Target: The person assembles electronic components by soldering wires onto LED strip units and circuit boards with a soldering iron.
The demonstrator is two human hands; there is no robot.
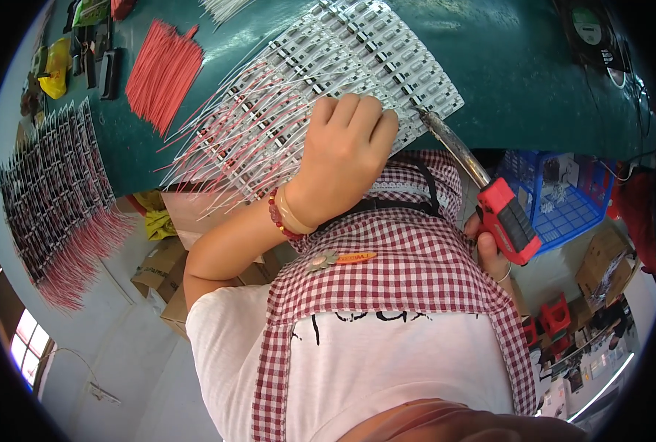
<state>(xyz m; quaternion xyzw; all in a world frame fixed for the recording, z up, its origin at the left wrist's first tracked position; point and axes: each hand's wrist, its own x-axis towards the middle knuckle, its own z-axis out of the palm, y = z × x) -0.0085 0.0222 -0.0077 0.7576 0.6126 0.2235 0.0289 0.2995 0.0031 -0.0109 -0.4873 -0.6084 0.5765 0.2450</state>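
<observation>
My right hand [490, 252] is wrapped round the red and black handle of a soldering gun [506, 215]. Its metal barrel slants up to the left, and the tip meets the right part of a panel of small circuit boards [409, 62]. Over the panel's near edge, my left hand [350, 151] is closed with the fingers curled down. Whatever sits between its fingertips is hidden behind the knuckles. Many thin red and white wires [247, 132] stick out from the panel's left part, running beside my left wrist.
Loose red wires [164, 74] lie left of the panel on the green tabletop [497, 59]. Another wired panel [62, 199] sits at the far left. A blue plastic basket [563, 225] stands below the table's right edge. Cardboard boxes [158, 269] are on the floor.
</observation>
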